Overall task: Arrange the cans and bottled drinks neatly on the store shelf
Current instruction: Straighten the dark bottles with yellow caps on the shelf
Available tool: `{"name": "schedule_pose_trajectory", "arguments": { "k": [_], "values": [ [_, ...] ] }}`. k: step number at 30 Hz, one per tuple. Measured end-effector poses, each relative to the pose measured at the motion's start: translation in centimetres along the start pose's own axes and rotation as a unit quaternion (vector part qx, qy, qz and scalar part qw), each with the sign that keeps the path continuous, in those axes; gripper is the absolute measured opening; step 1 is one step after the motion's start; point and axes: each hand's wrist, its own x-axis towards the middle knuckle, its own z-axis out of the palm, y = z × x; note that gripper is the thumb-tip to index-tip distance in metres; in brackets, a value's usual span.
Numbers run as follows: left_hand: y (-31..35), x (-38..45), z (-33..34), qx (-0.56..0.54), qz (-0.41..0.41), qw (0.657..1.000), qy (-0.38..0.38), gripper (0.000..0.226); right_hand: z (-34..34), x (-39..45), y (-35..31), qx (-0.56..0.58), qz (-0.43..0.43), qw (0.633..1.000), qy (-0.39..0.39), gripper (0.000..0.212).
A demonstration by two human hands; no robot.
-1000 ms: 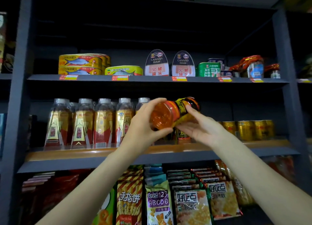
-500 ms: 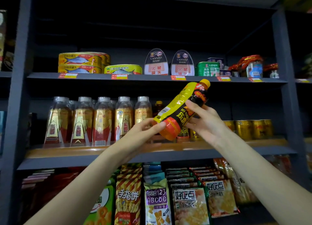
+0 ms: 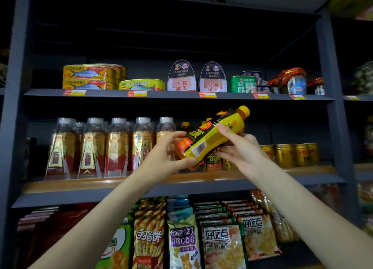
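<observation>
Between the 2 hands, in front of the middle shelf (image 3: 181, 180), a yellow-and-black bottle (image 3: 210, 139) is held tilted, its orange cap up and to the right, its base low and to the left. The left hand (image 3: 161, 157) has its grip clamped round the base, thumb under and fingers over; the right hand (image 3: 240, 151) pinches the upper body, thumb on the label. Held this way, barcode toward the camera, the bottle seems to be getting turned so its front faces out before it stands upright. Behind it on the shelf, like bottles (image 3: 214, 159) mark its likely slot, between the clear-capped bottles (image 3: 92, 147) of amber drink on the left and the gold cans (image 3: 290, 154) on the right.
</observation>
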Motion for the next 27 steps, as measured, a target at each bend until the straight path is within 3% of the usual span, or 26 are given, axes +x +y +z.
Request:
{"name": "schedule_pose_trajectory", "arguments": {
  "k": [4, 7, 11, 15, 17, 21, 24, 27],
  "values": [
    [0.0, -0.1, 0.1, -0.032, -0.031, 0.999, -0.008, 0.057, 0.1, -0.5, 0.3, -0.083, -0.104, 0.99, -0.038, 0.06],
    [-0.2, -0.4, 0.2, -0.018, -0.045, 0.999, -0.024, 0.057, -0.5, -1.1, 0.4, -0.095, -0.145, 0.979, -0.108, 0.062],
    [-0.9, -0.9, 0.7, 0.015, -0.03, 0.999, -0.021, 0.062, -1.1, -1.2, 0.5, -0.093, -0.122, 0.978, -0.142, 0.065],
    [-2.4, -0.4, 1.3, 0.093, -0.004, 0.992, 0.079, 0.062, -0.8, -0.6, 1.1, -0.083, -0.067, 0.99, -0.09, 0.053],
    [-2.7, -0.4, 1.6, 0.133, 0.023, 0.987, 0.092, 0.062, -0.8, -0.5, 1.7, -0.072, -0.059, 0.993, -0.072, 0.049],
    [-3.0, -0.3, 1.7, 0.128, 0.02, 0.991, 0.045, 0.061, -1.1, -0.6, 2.1, -0.116, -0.118, 0.985, -0.042, 0.046],
    [-3.2, -0.1, 1.5, 0.064, -0.02, 0.998, -0.018, 0.055, -1.4, -0.7, 1.7, -0.208, -0.179, 0.961, -0.044, 0.059],
    [-3.3, 0.0, 1.6, 0.034, -0.03, 0.998, -0.043, 0.055, -2.0, -1.0, 1.1, -0.229, -0.214, 0.946, -0.081, 0.07]
  ]
}}
